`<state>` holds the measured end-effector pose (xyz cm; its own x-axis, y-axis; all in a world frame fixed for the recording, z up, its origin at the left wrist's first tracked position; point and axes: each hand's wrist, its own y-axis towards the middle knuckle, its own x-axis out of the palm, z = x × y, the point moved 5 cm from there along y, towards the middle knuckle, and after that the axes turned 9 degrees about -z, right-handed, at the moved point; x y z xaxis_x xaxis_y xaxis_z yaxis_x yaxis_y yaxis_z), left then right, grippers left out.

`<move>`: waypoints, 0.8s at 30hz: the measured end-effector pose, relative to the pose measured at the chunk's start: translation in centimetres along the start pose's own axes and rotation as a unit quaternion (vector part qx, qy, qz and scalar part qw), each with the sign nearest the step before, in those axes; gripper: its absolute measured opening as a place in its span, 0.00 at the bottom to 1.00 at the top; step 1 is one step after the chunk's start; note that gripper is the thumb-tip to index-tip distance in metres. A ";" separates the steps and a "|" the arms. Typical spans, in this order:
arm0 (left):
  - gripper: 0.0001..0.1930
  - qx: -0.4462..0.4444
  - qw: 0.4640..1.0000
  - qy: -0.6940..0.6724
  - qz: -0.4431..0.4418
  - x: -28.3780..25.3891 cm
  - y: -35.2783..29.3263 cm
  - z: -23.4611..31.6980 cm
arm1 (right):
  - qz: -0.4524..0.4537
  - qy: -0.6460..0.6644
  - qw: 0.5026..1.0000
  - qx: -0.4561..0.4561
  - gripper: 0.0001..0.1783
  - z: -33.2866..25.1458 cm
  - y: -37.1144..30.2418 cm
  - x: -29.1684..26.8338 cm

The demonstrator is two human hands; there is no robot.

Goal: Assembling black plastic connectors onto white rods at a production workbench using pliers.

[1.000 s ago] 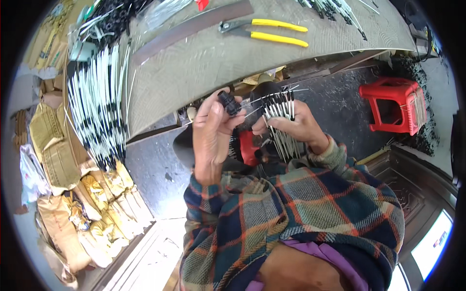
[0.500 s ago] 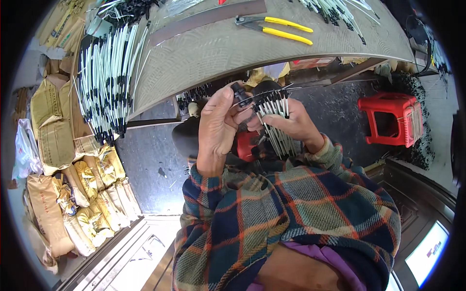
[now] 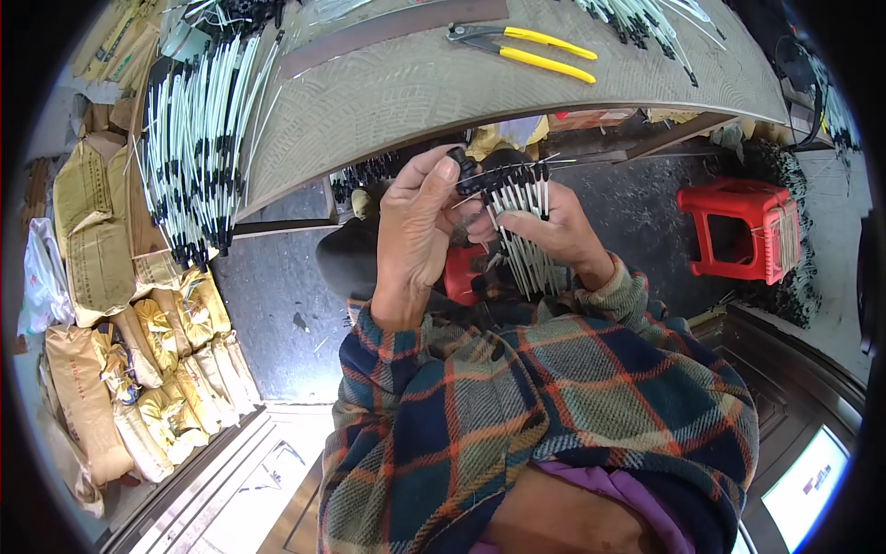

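My right hand [image 3: 569, 235] is closed round a bundle of thin white rods with black ends [image 3: 522, 249], its thumb lying across them. The black ends point up toward the table edge, and a thin strand crosses them. Beside their left side, my left hand [image 3: 413, 226] pinches a small dark black piece [image 3: 467, 174] between thumb and fingers. The piece is at or very near the nearest black end; whether they touch I cannot tell. The fingertips of both hands are partly hidden behind the rods and the piece.
Yellow-handled pliers [image 3: 526, 51] lie on the table [image 3: 397, 102] ahead. More white rods with black ends [image 3: 198, 152] hang over its left edge. A red plastic stool [image 3: 738, 231] stands on the right. Wrapped paper packages [image 3: 88, 397] are stacked on the left.
The black piece in my left hand has shifted slightly and turned beside the rod ends. My left thumb has moved up along it. My right hand keeps its grip on the bundle.
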<state>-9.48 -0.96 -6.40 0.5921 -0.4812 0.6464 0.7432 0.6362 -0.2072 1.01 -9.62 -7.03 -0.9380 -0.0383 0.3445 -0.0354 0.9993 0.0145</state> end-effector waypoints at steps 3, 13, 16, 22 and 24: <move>0.15 0.002 1.000 -0.018 0.021 -0.1 0.0 0.0 | 0.002 -0.006 1.000 0.004 0.10 -0.3 0.0 0.1; 0.15 0.034 0.998 0.026 0.044 0.1 -0.8 0.7 | -0.002 -0.025 1.000 0.005 0.10 -0.4 0.0 0.3; 0.15 0.048 0.997 0.040 0.048 0.3 -1.1 1.0 | -0.003 -0.013 1.000 -0.015 0.10 -0.9 0.0 0.6; 0.15 0.040 0.999 -0.013 0.021 0.5 -1.2 0.4 | 0.022 0.019 0.999 0.017 0.10 -0.3 -0.3 0.1; 0.17 0.111 0.990 0.088 0.009 0.7 -1.8 0.7 | 0.031 -0.010 0.999 -0.002 0.10 -0.8 -0.4 0.1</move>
<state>-10.62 -2.02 -5.13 0.6647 -0.5536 0.5017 0.6564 0.7535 -0.0381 1.14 -10.03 -6.28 -0.9449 0.0239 0.3265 0.0243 0.9997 -0.0026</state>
